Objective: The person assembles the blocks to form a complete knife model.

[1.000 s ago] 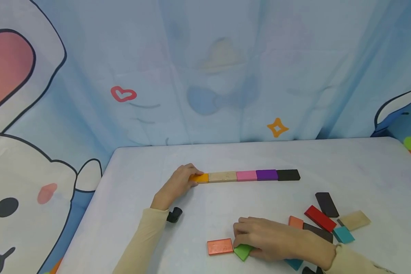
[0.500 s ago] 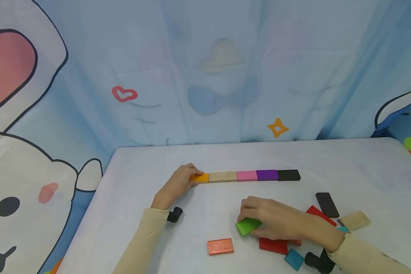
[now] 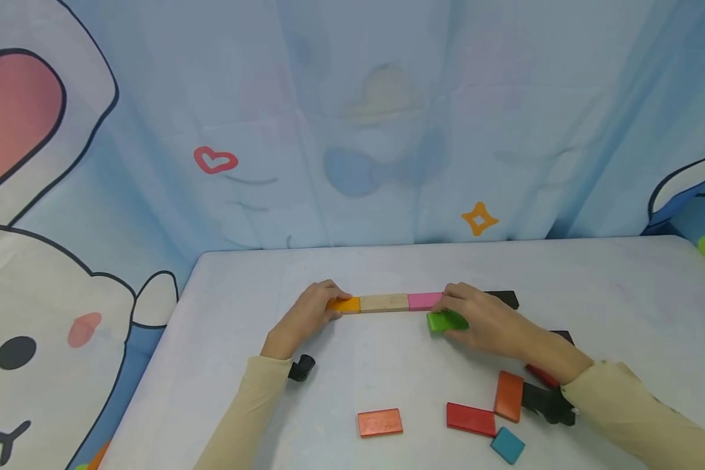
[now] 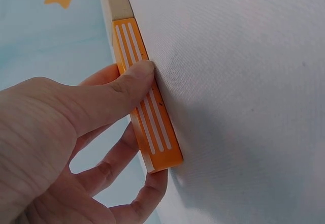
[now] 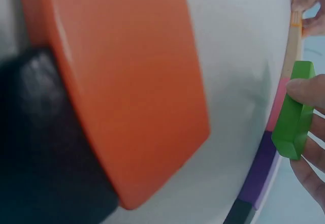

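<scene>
Pinching white-striped orange block (image 4: 156, 130) and seemingly raised green block (image 5: 293, 122)

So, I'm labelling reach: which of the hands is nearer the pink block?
Right: the right hand, holding the green block, is close to the pink block; the left hand pinches the orange block, beyond the beige block.

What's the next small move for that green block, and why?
Probably carry the green block to the right end of the row: the right hand holds it close by, nothing adjoins the outer end of the row's black block, and the left hand grips the orange block at the other end.
</scene>
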The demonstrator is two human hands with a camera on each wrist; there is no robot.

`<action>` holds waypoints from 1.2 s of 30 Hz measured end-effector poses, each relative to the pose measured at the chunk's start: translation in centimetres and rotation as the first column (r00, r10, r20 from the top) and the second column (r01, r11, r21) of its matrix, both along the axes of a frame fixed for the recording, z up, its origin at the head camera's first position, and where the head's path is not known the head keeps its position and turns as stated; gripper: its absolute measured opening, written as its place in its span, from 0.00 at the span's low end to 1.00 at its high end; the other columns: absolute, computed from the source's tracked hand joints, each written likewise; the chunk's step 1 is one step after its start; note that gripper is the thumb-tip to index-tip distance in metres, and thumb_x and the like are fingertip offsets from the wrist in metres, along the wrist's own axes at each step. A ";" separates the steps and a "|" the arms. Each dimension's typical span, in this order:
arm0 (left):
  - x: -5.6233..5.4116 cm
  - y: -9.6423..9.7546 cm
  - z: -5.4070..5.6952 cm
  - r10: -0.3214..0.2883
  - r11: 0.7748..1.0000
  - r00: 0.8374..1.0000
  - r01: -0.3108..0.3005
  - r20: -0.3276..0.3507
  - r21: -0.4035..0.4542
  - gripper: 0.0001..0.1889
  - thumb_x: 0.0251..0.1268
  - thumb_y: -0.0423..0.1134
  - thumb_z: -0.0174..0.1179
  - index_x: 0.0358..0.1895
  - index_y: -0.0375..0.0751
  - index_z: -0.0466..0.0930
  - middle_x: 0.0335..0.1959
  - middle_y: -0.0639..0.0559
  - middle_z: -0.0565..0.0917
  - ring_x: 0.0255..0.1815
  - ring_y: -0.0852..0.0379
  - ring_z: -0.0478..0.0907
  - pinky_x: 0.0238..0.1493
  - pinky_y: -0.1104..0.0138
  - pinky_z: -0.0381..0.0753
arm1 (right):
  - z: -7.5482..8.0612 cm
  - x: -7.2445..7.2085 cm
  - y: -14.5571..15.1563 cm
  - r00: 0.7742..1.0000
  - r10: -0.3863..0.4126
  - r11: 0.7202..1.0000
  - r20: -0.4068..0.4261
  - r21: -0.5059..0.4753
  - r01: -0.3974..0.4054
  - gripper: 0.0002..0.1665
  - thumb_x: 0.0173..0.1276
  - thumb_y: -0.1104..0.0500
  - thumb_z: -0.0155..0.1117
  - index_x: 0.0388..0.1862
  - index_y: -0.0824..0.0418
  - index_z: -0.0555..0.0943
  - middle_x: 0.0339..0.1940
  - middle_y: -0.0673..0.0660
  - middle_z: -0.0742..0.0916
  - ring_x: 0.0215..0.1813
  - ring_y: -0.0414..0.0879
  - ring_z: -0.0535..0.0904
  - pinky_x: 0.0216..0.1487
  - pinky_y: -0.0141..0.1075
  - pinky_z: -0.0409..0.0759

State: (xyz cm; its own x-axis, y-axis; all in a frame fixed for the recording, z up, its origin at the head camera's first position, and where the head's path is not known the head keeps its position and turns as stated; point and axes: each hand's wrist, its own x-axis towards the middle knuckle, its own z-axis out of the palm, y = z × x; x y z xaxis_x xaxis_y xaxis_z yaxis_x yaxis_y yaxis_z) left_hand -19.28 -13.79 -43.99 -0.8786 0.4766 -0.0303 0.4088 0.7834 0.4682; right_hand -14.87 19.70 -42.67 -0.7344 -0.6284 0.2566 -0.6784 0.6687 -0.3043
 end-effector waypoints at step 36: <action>0.0 -0.3 -0.1 -0.036 0.999 0.999 0.037 -0.030 0.031 0.20 0.66 0.27 0.70 0.60 0.36 0.85 0.53 0.45 0.84 0.59 0.44 0.78 0.68 0.53 0.77 | -1.5 -1.4 -1.2 0.998 -0.055 0.994 -0.027 0.089 0.057 0.24 0.52 0.64 0.87 0.48 0.67 0.88 0.43 0.60 0.84 0.44 0.51 0.81 0.48 0.45 0.89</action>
State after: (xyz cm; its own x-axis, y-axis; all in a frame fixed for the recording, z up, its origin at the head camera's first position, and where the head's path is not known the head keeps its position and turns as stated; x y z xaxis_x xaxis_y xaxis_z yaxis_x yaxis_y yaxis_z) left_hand -19.33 -14.08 -44.06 -0.8611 0.5082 0.0111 0.4505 0.7529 0.4797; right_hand -16.30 18.48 -44.16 -0.7631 -0.6079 0.2195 -0.6459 0.7294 -0.2254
